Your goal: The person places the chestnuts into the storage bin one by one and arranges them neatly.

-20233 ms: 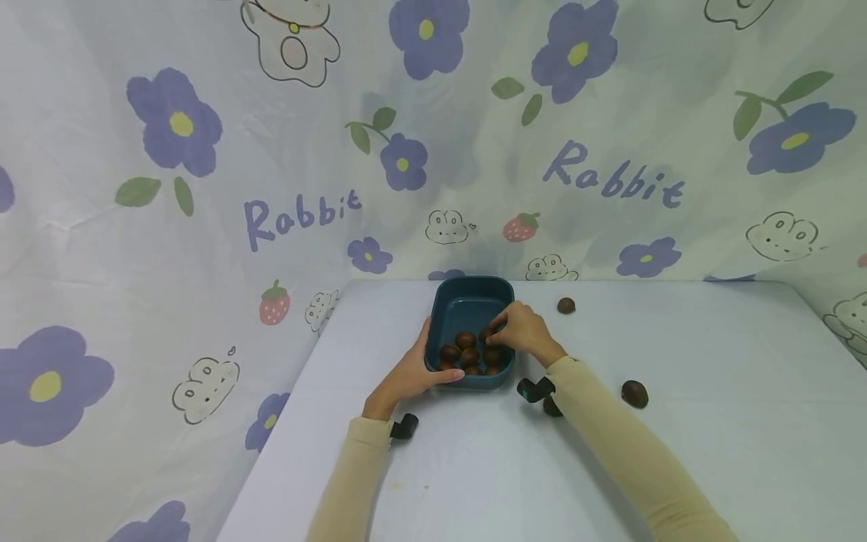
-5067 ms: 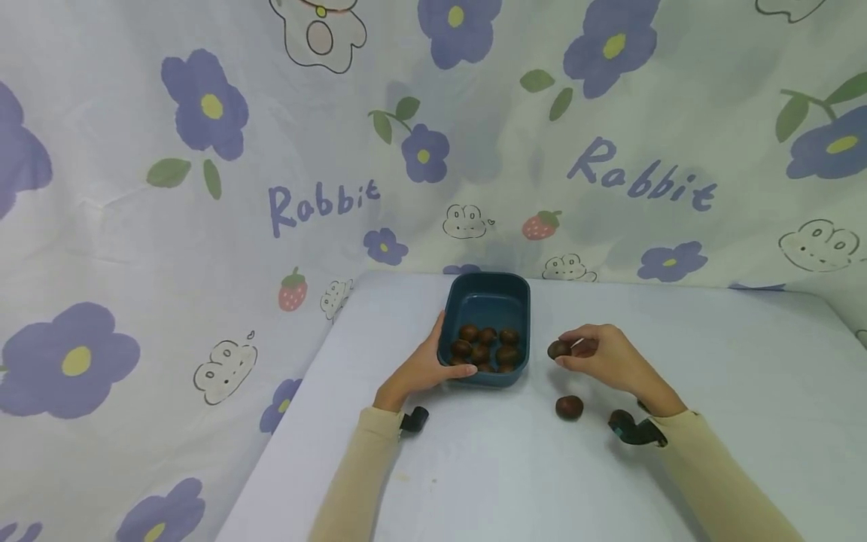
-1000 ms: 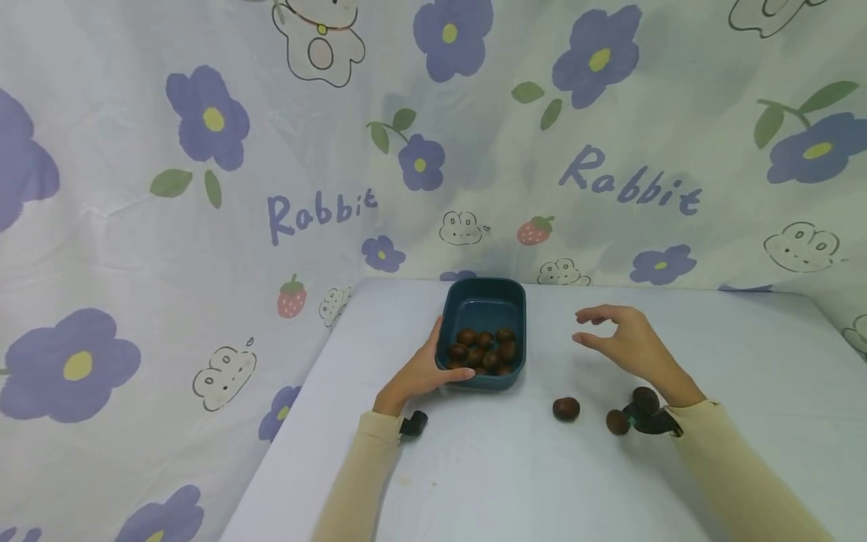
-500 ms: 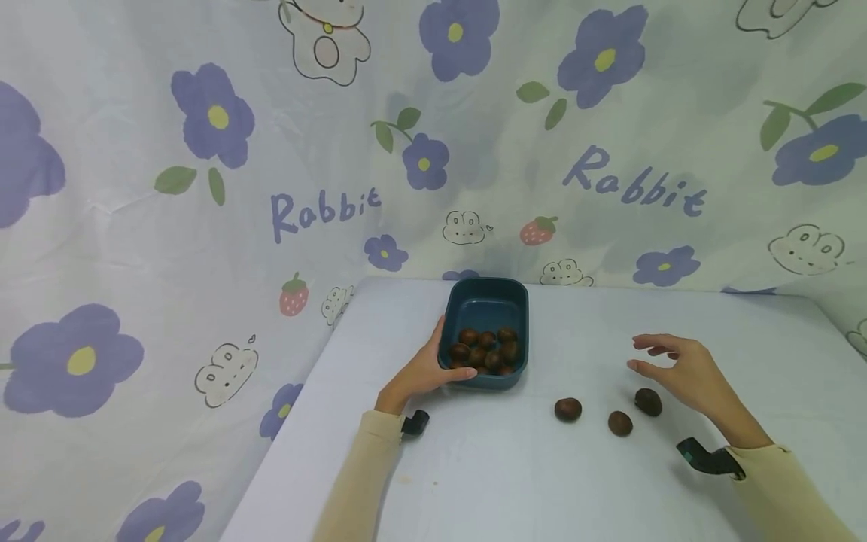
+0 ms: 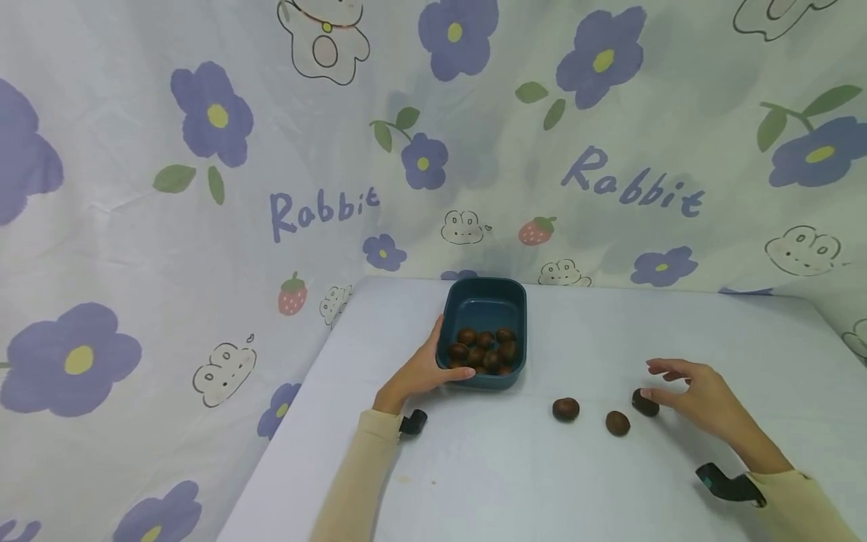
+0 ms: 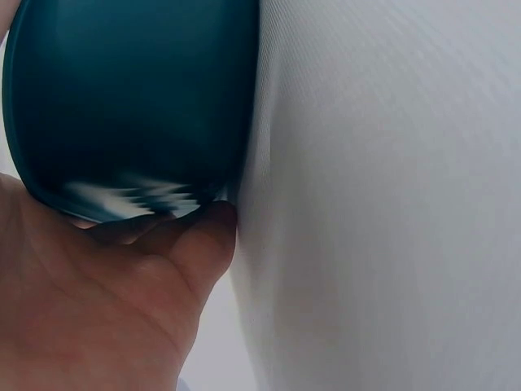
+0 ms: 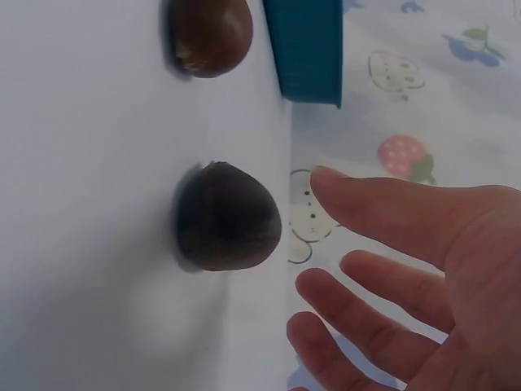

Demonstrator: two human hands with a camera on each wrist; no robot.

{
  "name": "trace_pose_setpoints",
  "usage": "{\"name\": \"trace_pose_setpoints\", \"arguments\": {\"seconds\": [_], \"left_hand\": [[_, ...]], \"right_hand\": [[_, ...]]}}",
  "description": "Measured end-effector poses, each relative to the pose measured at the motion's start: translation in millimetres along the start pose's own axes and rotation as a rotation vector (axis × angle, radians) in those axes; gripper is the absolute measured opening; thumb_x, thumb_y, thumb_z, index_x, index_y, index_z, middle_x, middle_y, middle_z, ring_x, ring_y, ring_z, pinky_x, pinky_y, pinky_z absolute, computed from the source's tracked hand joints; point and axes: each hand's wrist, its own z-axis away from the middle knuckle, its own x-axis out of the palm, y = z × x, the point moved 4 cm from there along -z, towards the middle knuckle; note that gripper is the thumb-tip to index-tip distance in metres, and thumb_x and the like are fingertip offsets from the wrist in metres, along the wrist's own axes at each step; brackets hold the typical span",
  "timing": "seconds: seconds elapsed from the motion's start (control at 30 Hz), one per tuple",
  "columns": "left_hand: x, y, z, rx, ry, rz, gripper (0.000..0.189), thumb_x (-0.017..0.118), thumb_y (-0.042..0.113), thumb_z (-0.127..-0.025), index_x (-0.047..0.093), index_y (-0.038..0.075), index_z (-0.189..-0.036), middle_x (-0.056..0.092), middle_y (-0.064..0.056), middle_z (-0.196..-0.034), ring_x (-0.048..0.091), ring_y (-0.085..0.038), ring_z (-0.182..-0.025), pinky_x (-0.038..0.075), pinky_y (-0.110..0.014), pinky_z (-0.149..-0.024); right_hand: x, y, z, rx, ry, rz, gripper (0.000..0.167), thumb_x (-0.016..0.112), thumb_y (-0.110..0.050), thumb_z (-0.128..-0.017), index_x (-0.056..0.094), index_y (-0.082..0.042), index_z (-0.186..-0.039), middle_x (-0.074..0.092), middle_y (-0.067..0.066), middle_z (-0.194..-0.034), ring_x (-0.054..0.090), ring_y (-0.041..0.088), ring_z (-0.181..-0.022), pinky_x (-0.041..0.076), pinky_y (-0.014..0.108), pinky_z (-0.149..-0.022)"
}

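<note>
A deep blue-green rectangular box [image 5: 485, 290] stands on the table with several brown chestnuts [image 5: 476, 356] gathered at its near end. My left hand [image 5: 421, 369] grips its near left corner, thumb along the front rim and fingers against the side; the left wrist view shows the fingers bent at the wall of the box [image 6: 138, 90]. To the right lie three loose chestnuts. My right hand [image 5: 704, 397] hovers with parted fingers at the rightmost chestnut [image 5: 646, 405]. In the right wrist view a gap shows between that dark chestnut [image 7: 229, 220] and the fingers.
The other loose chestnuts, a left one [image 5: 565, 409] and a middle one [image 5: 617, 423], lie between the box and my right hand. A patterned curtain [image 5: 488, 165] hangs behind and left of the white table [image 5: 515, 467].
Earlier my right hand held a chestnut beside the box; a second ago it was empty there. Since then it has moved right and down to the rightmost chestnut. The left hand has stayed.
</note>
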Motion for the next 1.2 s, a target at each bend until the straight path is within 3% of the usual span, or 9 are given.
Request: {"name": "trace_pose_setpoints", "arguments": {"seconds": [0.07, 0.23, 0.43, 0.6, 0.93, 1.07, 1.2], "left_hand": [[-0.1, -0.2, 0.2, -0.001, 0.001, -0.001, 0.134, 0.083, 0.069, -0.074, -0.011, 0.04, -0.165, 0.004, 0.005, -0.177, 0.017, -0.028, -0.162, 0.022, -0.063, -0.127], [0.1, -0.3, 0.0, -0.002, -0.003, -0.004, 0.135, 0.083, 0.069, -0.074, -0.011, 0.037, -0.165, 0.004, 0.004, -0.177, 0.017, -0.028, -0.162, 0.022, -0.063, -0.127], [1.0, -1.2, -0.2, -0.013, -0.006, -0.001, 0.137, 0.082, 0.071, -0.073, -0.012, 0.035, -0.166, 0.003, 0.002, -0.177, 0.015, -0.029, -0.163, 0.022, -0.063, -0.127], [0.7, -1.4, 0.1, -0.015, -0.005, 0.003, 0.136, 0.082, 0.071, -0.073, -0.012, 0.037, -0.165, 0.003, 0.004, -0.177, 0.015, -0.029, -0.163, 0.022, -0.063, -0.127], [0.9, -2.1, 1.0, -0.044, 0.002, -0.013, 0.137, 0.082, 0.071, -0.074, -0.013, 0.036, -0.165, 0.004, 0.003, -0.176, 0.014, -0.031, -0.163, 0.02, -0.063, -0.127], [0.7, -1.8, 0.7, -0.037, 0.004, -0.008, 0.137, 0.082, 0.07, -0.074, -0.012, 0.031, -0.166, 0.003, 0.003, -0.176, 0.013, -0.031, -0.163, 0.021, -0.064, -0.127], [0.4, -0.6, 0.2, -0.035, 0.003, -0.009, 0.138, 0.082, 0.07, -0.074, -0.011, 0.028, -0.167, 0.002, 0.003, -0.176, 0.013, -0.031, -0.163, 0.02, -0.064, -0.127]], "right_hand": [[2.4, 1.7, 1.9, 0.01, -0.017, 0.003, 0.054, 0.084, -0.029, -0.087, 0.068, 0.0, -0.13, 0.075, 0.018, -0.121, 0.067, 0.029, -0.101, 0.047, 0.032, -0.084], [6.7, 4.1, 4.8, 0.027, -0.046, -0.004, 0.056, 0.086, -0.027, -0.085, 0.068, 0.003, -0.128, 0.074, 0.022, -0.122, 0.068, 0.036, -0.103, 0.051, 0.031, -0.077], [12.0, 8.7, 6.4, 0.071, -0.092, -0.014, 0.06, 0.087, -0.026, -0.083, 0.066, 0.007, -0.128, 0.071, 0.028, -0.123, 0.066, 0.046, -0.109, 0.056, 0.045, -0.075], [15.6, 12.8, 6.4, 0.067, -0.106, -0.006, 0.061, 0.089, -0.027, -0.08, 0.067, 0.007, -0.125, 0.072, 0.027, -0.118, 0.066, 0.044, -0.106, 0.057, 0.051, -0.079], [18.4, 13.0, 4.5, 0.051, -0.107, 0.0, 0.052, 0.091, -0.026, -0.079, 0.073, 0.004, -0.116, 0.077, 0.015, -0.106, 0.067, 0.024, -0.094, 0.049, 0.022, -0.069], [17.2, 11.1, 2.3, 0.033, -0.092, 0.008, 0.049, 0.091, -0.024, -0.078, 0.074, 0.004, -0.114, 0.078, 0.014, -0.103, 0.069, 0.025, -0.092, 0.052, 0.027, -0.073], [15.2, 9.6, 0.4, 0.032, -0.083, 0.004, 0.047, 0.09, -0.024, -0.079, 0.074, 0.004, -0.113, 0.079, 0.014, -0.101, 0.072, 0.034, -0.096, 0.055, 0.035, -0.078]]}}
